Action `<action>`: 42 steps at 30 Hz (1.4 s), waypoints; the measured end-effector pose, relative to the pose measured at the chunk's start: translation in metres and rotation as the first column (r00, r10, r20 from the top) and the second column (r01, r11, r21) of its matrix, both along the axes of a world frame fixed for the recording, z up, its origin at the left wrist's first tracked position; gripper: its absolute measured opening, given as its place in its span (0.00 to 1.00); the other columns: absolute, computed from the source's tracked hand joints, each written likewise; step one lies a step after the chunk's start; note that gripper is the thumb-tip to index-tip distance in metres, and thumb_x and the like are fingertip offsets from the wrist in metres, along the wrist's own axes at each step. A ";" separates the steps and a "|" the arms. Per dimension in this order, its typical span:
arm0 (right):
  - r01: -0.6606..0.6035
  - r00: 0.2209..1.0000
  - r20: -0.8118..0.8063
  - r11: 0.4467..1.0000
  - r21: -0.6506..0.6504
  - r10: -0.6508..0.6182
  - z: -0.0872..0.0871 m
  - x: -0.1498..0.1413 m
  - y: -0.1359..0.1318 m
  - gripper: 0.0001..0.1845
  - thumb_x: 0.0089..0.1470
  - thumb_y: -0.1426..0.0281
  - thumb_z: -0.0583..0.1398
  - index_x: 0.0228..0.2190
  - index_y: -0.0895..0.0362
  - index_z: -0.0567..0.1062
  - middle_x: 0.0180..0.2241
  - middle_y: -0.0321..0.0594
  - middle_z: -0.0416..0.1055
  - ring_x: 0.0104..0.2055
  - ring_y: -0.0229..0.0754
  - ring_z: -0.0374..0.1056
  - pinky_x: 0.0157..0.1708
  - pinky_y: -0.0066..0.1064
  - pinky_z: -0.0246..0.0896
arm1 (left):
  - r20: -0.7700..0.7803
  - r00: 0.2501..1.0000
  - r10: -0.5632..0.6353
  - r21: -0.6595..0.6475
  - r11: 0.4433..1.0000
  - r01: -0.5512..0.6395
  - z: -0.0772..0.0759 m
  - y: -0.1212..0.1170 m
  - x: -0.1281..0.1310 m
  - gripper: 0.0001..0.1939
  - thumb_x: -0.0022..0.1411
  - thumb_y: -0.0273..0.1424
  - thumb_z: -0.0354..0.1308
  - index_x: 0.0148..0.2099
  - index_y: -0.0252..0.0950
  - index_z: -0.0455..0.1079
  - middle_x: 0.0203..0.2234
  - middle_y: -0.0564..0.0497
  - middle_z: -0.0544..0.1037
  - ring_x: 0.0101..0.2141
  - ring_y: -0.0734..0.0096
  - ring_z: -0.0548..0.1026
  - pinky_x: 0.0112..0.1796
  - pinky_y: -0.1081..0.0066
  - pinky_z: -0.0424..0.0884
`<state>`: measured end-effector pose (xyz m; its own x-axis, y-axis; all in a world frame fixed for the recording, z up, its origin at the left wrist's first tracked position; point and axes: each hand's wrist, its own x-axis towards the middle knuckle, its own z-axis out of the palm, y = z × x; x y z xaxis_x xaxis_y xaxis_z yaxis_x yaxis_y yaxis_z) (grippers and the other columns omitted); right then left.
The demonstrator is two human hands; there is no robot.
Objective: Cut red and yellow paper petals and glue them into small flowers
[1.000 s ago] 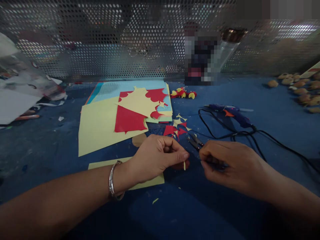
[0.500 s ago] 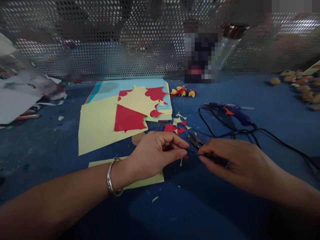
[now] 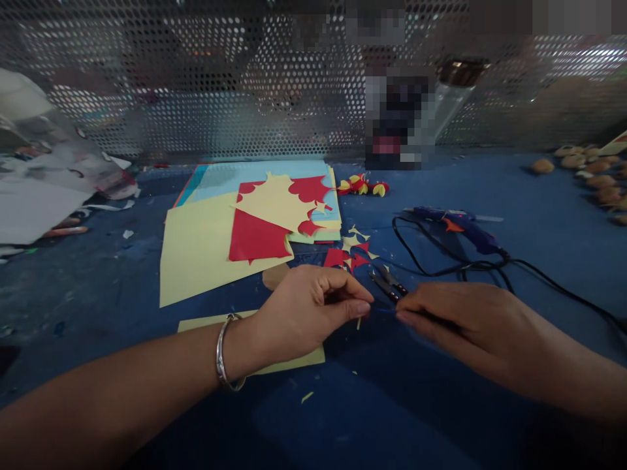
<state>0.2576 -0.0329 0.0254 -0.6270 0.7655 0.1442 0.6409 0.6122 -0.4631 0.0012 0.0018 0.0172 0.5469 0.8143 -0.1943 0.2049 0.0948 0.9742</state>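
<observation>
- A yellow strip (image 3: 359, 323) is pinched between the thumb and fingers of the left hand (image 3: 304, 310), its free end hanging over the blue worktop (image 3: 353, 424)
- A thin blue line (image 3: 385, 311) is seen between the two hands; its material cannot be made out
- The fingertips of the right hand (image 3: 460, 320) are drawn together beside that line; whether it is gripped cannot be told
- The blades (image 3: 392, 284) of a cutting tool are seen just beyond the right hand, its handles hidden
- The strip is judged light, soft and easily creased or torn, with little slip; it is best taken near one end, in a gentle fingertip pinch
- The blue line is judged slight, so it is best handled without a sharp tug
- Scraps (image 3: 337, 256) and a glue gun (image 3: 477, 235) are seen farther out
- No brand, label or writing can be read
</observation>
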 end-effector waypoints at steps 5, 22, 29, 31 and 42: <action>-0.038 0.999 -0.005 0.999 0.000 0.038 0.001 0.002 0.001 0.12 0.74 0.64 0.54 0.40 0.52 0.76 0.30 0.34 0.77 0.28 0.38 0.74 0.30 0.31 0.63 | 0.008 0.993 -0.117 0.049 0.992 0.116 0.003 0.003 -0.003 0.06 0.65 0.31 0.66 0.40 0.32 0.81 0.29 0.50 0.83 0.30 0.76 0.77 0.32 0.76 0.70; -0.052 0.998 -0.023 0.985 0.167 0.057 0.004 -0.003 0.000 0.11 0.73 0.67 0.54 0.38 0.52 0.75 0.31 0.34 0.80 0.29 0.38 0.77 0.30 0.30 0.66 | 0.126 0.991 -0.051 -0.166 0.984 0.072 0.000 0.010 -0.002 0.09 0.65 0.35 0.68 0.40 0.33 0.81 0.30 0.52 0.83 0.33 0.76 0.81 0.38 0.76 0.77; -0.073 0.997 0.010 0.973 0.217 0.073 0.001 -0.003 -0.002 0.11 0.74 0.68 0.54 0.41 0.52 0.76 0.32 0.37 0.80 0.31 0.39 0.77 0.32 0.30 0.69 | 0.048 0.997 -0.057 -0.123 0.990 0.062 -0.002 0.010 -0.003 0.11 0.61 0.35 0.71 0.41 0.34 0.81 0.30 0.50 0.85 0.31 0.76 0.79 0.35 0.76 0.73; -0.081 0.997 0.017 0.971 0.225 0.079 0.001 -0.004 -0.003 0.11 0.74 0.69 0.54 0.41 0.52 0.76 0.31 0.36 0.79 0.30 0.38 0.76 0.31 0.31 0.69 | 0.040 0.998 -0.048 -0.148 0.987 0.054 -0.003 0.010 -0.003 0.11 0.58 0.34 0.73 0.41 0.34 0.80 0.30 0.50 0.85 0.31 0.75 0.80 0.35 0.76 0.73; -0.061 0.998 -0.011 0.966 0.251 0.065 0.000 -0.007 0.000 0.09 0.73 0.69 0.55 0.42 0.54 0.76 0.32 0.35 0.79 0.29 0.37 0.76 0.31 0.31 0.67 | 0.044 0.997 0.061 -0.301 0.953 -0.045 0.000 0.012 0.001 0.09 0.51 0.23 0.75 0.35 0.33 0.80 0.27 0.53 0.83 0.30 0.78 0.80 0.37 0.77 0.75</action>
